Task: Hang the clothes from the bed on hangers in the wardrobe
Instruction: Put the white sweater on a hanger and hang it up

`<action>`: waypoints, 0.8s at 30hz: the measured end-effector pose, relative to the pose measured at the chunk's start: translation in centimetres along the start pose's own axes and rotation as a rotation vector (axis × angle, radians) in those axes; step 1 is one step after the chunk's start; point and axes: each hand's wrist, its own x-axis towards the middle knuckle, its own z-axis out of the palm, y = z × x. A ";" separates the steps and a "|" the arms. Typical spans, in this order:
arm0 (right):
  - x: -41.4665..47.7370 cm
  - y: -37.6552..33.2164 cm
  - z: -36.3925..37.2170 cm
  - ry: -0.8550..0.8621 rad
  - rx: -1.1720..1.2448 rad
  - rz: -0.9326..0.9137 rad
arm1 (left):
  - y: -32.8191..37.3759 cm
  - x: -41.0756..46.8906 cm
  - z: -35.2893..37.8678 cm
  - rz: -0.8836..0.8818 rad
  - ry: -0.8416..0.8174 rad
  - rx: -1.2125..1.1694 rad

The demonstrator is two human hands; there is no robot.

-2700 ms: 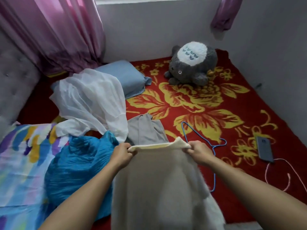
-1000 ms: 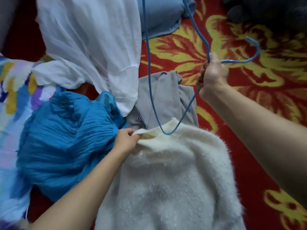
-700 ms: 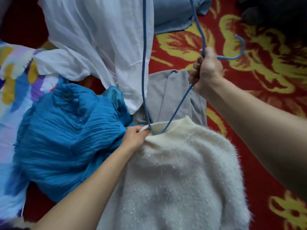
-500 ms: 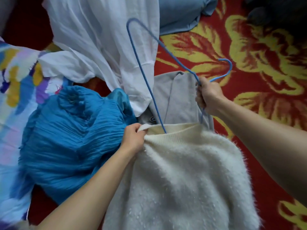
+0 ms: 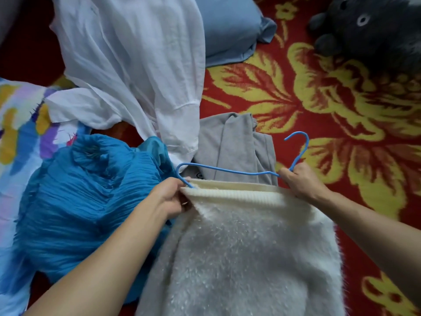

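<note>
Hanger at the sweater collar.
Left hand pinched the collar; right hand gripped the hanger's neck.

Grey plush toy, blue pillow

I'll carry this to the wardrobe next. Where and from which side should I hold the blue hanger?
Take the blue hanger at its neck below the hook, from the right, where the right hand grips it. The hook stands clear of the fluffy white sweater; the other end dips into the collar the left hand pinches.
</note>
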 end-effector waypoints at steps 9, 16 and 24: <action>-0.7 0.8 -0.4 0.041 -0.219 0.031 | -0.4 -1.2 -2.9 0.057 -0.313 -0.006; -1.2 1.1 0.2 0.066 0.003 0.072 | 0.6 -2.0 -4.0 0.156 -0.289 0.096; -4.3 -1.9 2.6 0.050 -0.214 -0.160 | 0.1 -1.9 -2.2 0.735 0.360 1.078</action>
